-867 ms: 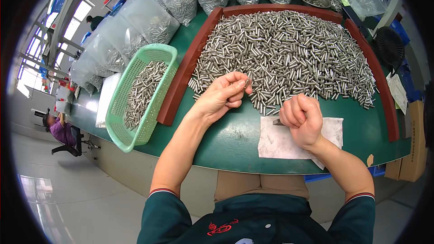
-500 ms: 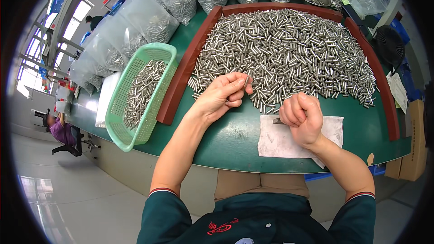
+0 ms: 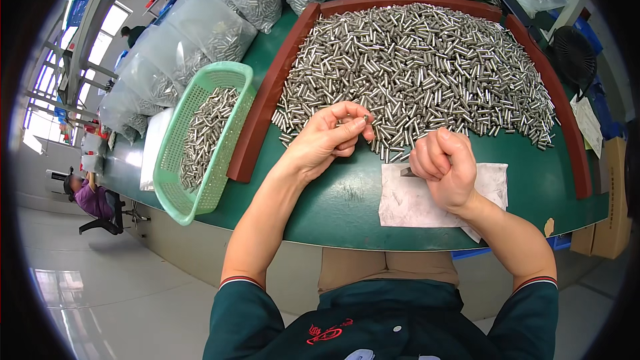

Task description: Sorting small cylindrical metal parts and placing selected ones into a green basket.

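Observation:
My left hand (image 3: 323, 139) is held at the near edge of a wide heap of short metal pins (image 3: 413, 73). Its thumb and forefinger pinch one small metal pin (image 3: 366, 119), mostly covered by the fingertips. My right hand (image 3: 445, 168) is curled into a fist around a dark, flat metal tool (image 3: 407, 172); only one end sticks out on the left, so its kind is unclear. Beneath that fist a stained white cloth (image 3: 400, 207) lies on the green tabletop (image 3: 327, 203).
Reddish-brown rails (image 3: 267, 113) border the heap on three sides. On the left stands a green plastic basket (image 3: 217, 180) part-filled with pins. Clear bags of pins (image 3: 260, 3) line the back and left. A black fan (image 3: 573, 60) stands at right; a seated person (image 3: 93, 197) is far left.
The pin between my left fingers has turned and now shows less of its length. My right hand keeps its fist around the tool. The whole view has shifted slightly.

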The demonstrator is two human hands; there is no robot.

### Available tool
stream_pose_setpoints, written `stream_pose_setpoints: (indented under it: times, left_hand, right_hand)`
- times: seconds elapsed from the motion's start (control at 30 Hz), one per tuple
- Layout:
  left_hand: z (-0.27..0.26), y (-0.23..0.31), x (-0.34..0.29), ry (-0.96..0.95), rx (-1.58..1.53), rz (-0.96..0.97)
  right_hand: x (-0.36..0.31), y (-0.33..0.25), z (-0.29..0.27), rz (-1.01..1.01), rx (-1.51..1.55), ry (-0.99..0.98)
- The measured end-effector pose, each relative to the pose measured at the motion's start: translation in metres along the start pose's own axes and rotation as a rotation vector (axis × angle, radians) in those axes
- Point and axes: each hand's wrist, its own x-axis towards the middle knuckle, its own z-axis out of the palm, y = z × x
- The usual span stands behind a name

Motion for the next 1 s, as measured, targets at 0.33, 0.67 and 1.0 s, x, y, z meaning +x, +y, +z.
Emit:
stream_pose_setpoints:
  times: [0.33, 0.67, 1.0]
  left_hand:
    - [0.045, -0.021, -0.013, -0.043, 1.100, 0.237]
    - [0.045, -0.027, -0.012, 0.020, 1.160, 0.218]
    - [0.046, -0.026, -0.012, 0.044, 1.158, 0.225]
  right_hand:
    - [0.005, -0.002, -0.005, -0.103, 0.032, -0.010]
    - [0.000, 0.005, -0.006, -0.063, 0.063, 0.013]
    - [0.000, 0.006, -0.004, -0.082, 0.083, 0.017]
